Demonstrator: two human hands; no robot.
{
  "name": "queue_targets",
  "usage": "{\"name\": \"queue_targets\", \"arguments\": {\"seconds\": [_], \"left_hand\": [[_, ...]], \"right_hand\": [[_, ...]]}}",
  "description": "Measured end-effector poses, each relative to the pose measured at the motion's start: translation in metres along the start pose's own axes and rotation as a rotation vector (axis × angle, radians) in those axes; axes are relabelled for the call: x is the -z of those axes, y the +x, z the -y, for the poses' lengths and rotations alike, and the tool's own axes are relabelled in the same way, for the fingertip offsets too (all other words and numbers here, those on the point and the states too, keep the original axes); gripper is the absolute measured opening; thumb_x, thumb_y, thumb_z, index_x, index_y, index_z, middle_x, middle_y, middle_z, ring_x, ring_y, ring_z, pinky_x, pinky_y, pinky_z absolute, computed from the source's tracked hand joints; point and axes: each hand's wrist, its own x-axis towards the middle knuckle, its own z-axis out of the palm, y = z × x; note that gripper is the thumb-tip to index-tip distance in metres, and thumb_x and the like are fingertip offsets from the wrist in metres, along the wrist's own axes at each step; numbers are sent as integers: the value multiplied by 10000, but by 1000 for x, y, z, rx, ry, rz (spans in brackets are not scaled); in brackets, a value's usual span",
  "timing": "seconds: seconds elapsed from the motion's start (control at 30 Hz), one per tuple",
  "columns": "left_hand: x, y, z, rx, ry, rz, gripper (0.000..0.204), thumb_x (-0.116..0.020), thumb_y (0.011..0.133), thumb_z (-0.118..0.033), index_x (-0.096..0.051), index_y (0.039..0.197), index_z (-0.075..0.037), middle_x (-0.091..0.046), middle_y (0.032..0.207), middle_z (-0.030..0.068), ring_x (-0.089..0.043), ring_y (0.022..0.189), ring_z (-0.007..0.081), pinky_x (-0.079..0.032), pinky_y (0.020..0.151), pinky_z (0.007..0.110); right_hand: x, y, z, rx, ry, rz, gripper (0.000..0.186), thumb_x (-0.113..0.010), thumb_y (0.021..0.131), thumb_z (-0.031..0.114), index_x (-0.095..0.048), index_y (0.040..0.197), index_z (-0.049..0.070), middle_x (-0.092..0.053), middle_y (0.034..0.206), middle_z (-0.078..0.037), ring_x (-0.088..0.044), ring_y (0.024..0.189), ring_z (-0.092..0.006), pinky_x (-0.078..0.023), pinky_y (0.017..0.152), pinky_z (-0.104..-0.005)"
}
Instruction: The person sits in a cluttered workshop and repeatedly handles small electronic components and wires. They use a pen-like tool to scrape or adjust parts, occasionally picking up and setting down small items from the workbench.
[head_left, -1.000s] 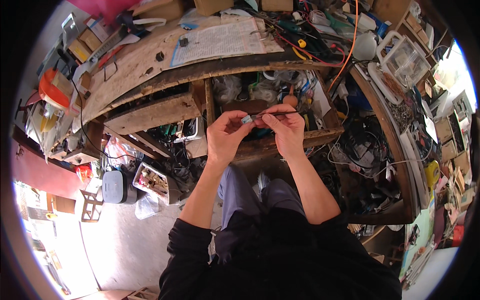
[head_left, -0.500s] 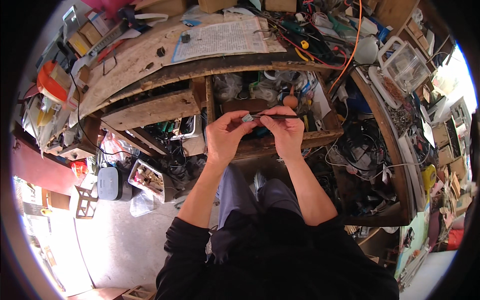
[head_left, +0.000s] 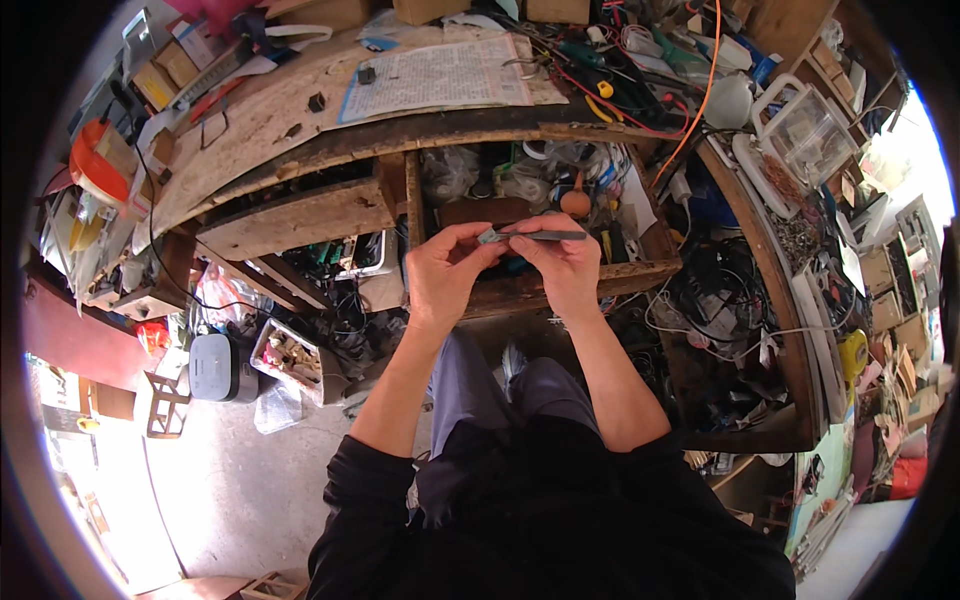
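Above the open wooden drawer [head_left: 590, 283], beside the left hand [head_left: 440, 275], the right hand [head_left: 568, 275] grips a slim dark tool [head_left: 560, 236], seemingly working at the left-pinched small pale piece [head_left: 489, 236], which calls for continued steadiness.

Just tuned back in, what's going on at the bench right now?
A person's left hand pinches a small pale piece. The right hand holds a slim dark tool with its tip at the piece; whether they touch is too small to tell. Both hands are over or near an open wooden drawer full of odds and ends.
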Motion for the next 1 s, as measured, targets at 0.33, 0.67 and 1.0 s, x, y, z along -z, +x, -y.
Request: {"name": "queue_targets", "arguments": {"seconds": [0.33, 0.67, 1.0], "left_hand": [[0, 0, -6, 25, -30, 10, 264, -723, 906, 47, -687, 1167, 68, -747, 951, 111, -715, 844, 150, -592, 787, 264], [2, 1, -8, 66, -115, 50, 251, -713, 903, 63, -694, 1152, 90, -756, 979, 148, -730, 867, 174, -609, 805, 284], [1, -2, -8, 45, -90, -5, 251, -719, 905, 53, -697, 1151, 97, -758, 956, 143, -727, 847, 170, -610, 788, 279]], "right_hand": [[-1, 13, 12, -244, 148, -46, 143, -750, 884, -3, -713, 1020, -29, -754, 931, -128, -736, 825, -192, -590, 739, -291], [3, 15, 15, -302, 232, -52, 123, -749, 863, -11, -723, 981, -31, -758, 922, -158, -738, 785, -209, -585, 722, -305], [1, 16, 11, -256, 219, -33, 100, -745, 855, -20, -723, 952, -31, -759, 926, -167, -732, 782, -216, -581, 739, -327]]}}
